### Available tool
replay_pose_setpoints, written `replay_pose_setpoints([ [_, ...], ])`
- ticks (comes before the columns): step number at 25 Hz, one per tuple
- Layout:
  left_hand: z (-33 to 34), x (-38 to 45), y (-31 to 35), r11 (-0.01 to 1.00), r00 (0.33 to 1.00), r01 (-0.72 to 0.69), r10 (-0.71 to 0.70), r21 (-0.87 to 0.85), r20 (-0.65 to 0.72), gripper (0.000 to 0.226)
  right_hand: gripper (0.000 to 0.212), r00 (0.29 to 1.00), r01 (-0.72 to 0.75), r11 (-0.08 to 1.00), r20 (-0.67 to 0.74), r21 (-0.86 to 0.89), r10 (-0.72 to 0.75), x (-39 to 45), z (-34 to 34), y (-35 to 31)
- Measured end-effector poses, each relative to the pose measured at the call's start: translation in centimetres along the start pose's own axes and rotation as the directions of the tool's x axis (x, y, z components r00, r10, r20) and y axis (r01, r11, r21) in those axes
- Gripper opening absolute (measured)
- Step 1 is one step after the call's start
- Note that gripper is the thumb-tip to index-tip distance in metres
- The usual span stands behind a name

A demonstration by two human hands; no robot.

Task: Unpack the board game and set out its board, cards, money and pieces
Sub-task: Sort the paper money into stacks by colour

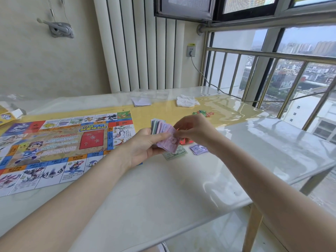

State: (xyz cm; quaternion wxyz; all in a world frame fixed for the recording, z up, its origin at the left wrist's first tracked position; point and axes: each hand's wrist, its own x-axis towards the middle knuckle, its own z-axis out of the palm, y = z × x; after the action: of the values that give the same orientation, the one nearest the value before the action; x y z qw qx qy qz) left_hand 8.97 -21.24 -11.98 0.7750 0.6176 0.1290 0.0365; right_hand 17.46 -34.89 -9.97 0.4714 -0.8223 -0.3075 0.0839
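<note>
The colourful game board [54, 142] lies unfolded on the left of the table. My left hand [145, 146] grips a fanned stack of paper money [163, 132] above the table's middle. My right hand [194, 130] pinches the top pink note of that stack. Below the hands, a green note [174, 153], a purple note [199, 149] and a red note [187, 142] lie flat on the table. A small heap of red and green game pieces [203, 113] sits further back.
A stack of white cards [141, 102] and a crumpled clear plastic bag [187, 101] lie near the table's [181, 188] far side. The yellow game box [7, 115] is at the far left edge. A railing and window run along the right.
</note>
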Motion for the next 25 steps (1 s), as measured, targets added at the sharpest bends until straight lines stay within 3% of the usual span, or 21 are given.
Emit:
replay_pose_setpoints([
  [9, 2.0, 1.1, 0.1, 1.000, 0.999, -0.031, 0.031, -0.003, -0.028, 0.022, 0.008, 0.998, -0.017, 0.999, -0.061, 0.045, 0.019, -0.2, -2.7, 0.9],
  [15, 4.3, 2.4, 0.0, 0.997, 0.998, -0.052, 0.050, -0.055, -0.033, 0.020, 0.009, 0.949, -0.118, 0.955, -0.253, 0.271, 0.189, -0.3, -6.9, 3.9],
  [17, 5.0, 2.3, -0.3, 0.999, 0.999, -0.040, 0.040, -0.033, 0.012, 0.010, 0.015, 0.914, -0.172, 0.969, -0.339, 0.175, 0.224, -0.2, -8.1, 5.7],
  [20, 5.7, 2.4, -0.5, 0.999, 0.999, -0.040, 0.040, -0.025, 0.000, 0.009, 0.011, 0.899, -0.305, 0.950, -0.350, -0.072, 0.262, -0.1, -8.3, 8.2],
  [25, 6.0, 2.6, -0.5, 0.999, 0.999, -0.035, 0.034, -0.024, -0.009, 0.010, 0.017, 0.893, -0.381, 0.784, -0.415, -0.491, 0.175, -0.4, -7.7, 9.0],
])
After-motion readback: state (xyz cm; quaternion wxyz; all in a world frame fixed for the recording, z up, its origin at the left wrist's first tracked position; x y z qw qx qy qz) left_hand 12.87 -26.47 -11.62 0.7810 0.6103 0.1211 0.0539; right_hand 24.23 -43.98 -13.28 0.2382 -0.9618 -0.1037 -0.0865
